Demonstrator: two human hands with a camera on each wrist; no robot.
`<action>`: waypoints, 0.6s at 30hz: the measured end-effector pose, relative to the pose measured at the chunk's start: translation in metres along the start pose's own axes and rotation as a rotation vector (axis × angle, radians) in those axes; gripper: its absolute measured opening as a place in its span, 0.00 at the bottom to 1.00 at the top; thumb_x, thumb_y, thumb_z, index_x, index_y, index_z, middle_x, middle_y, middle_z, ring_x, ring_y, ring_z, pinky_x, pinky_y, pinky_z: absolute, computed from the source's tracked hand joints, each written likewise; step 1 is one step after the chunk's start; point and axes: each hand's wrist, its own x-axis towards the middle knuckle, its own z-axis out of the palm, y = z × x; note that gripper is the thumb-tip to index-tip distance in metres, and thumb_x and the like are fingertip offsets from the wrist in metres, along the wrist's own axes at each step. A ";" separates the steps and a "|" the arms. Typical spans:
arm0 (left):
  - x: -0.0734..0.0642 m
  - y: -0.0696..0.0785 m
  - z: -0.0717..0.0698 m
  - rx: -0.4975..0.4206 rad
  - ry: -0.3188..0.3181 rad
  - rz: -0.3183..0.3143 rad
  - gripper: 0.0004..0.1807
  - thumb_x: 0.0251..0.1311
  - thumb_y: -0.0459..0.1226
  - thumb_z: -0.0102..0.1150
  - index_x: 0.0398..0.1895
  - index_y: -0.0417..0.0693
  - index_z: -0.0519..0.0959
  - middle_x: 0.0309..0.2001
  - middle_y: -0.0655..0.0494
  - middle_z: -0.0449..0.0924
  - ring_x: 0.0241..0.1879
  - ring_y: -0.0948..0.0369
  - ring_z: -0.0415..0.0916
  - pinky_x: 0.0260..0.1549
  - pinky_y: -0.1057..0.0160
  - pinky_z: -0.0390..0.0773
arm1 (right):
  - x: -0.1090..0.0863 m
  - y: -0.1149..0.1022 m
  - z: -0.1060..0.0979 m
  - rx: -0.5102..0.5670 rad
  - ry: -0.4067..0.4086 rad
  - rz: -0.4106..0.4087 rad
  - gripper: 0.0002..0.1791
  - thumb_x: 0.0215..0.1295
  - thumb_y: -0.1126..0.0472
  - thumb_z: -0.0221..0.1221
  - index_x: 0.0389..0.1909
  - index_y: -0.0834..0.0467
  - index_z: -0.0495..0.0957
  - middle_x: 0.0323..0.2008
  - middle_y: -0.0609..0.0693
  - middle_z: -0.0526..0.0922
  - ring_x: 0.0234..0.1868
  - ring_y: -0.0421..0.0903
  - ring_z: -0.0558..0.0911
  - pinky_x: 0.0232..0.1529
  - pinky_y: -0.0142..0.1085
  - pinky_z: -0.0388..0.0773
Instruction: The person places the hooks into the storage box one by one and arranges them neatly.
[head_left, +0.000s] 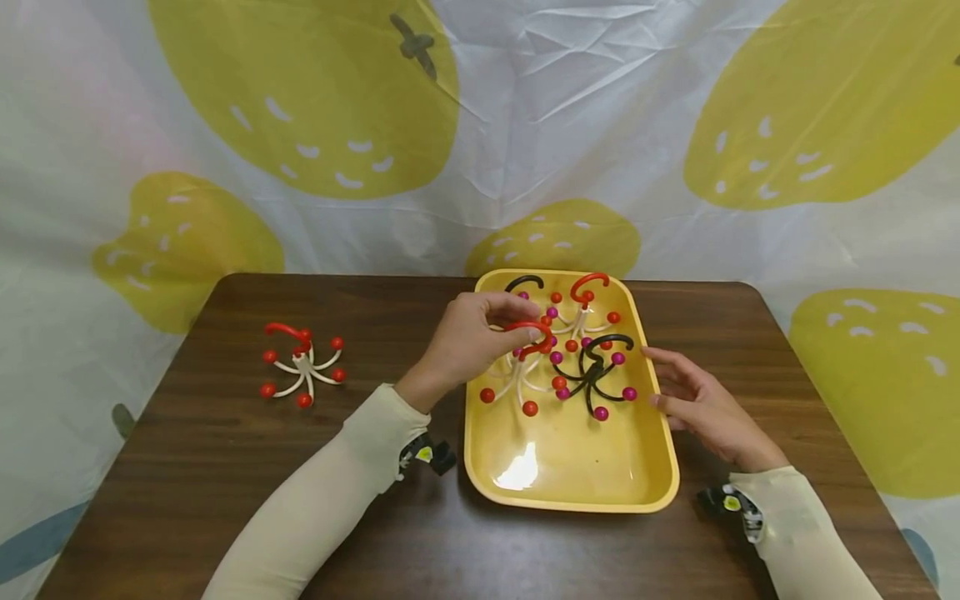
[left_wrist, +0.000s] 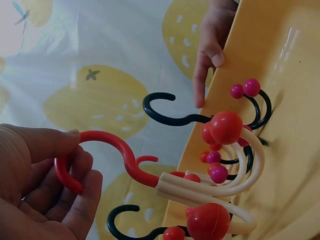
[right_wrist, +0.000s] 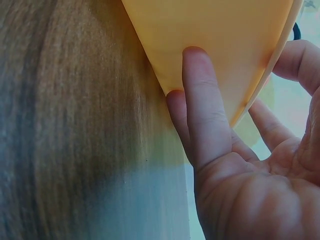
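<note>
My left hand pinches the red curved top of a white multi-arm hook hanger with red ball tips. This hanger is over the left side of a yellow tray; whether its arms touch the tray floor, I cannot tell. Beside it in the tray are a black hanger with magenta balls, a white one with red balls, and another black one mostly hidden behind my left hand. My right hand holds the tray's right edge, thumb at the rim and fingers against the outer wall.
Another white hanger with a red hook and red balls stands on the brown wooden table, left of the tray. A fruit-print cloth hangs behind the table's back edge.
</note>
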 end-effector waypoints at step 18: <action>0.005 -0.013 0.011 -0.006 -0.016 -0.037 0.10 0.63 0.35 0.76 0.46 0.46 0.90 0.44 0.53 0.92 0.42 0.62 0.88 0.39 0.67 0.86 | -0.001 0.000 0.003 -0.005 0.014 -0.004 0.38 0.77 0.68 0.59 0.83 0.55 0.56 0.69 0.71 0.67 0.54 0.42 0.88 0.44 0.46 0.90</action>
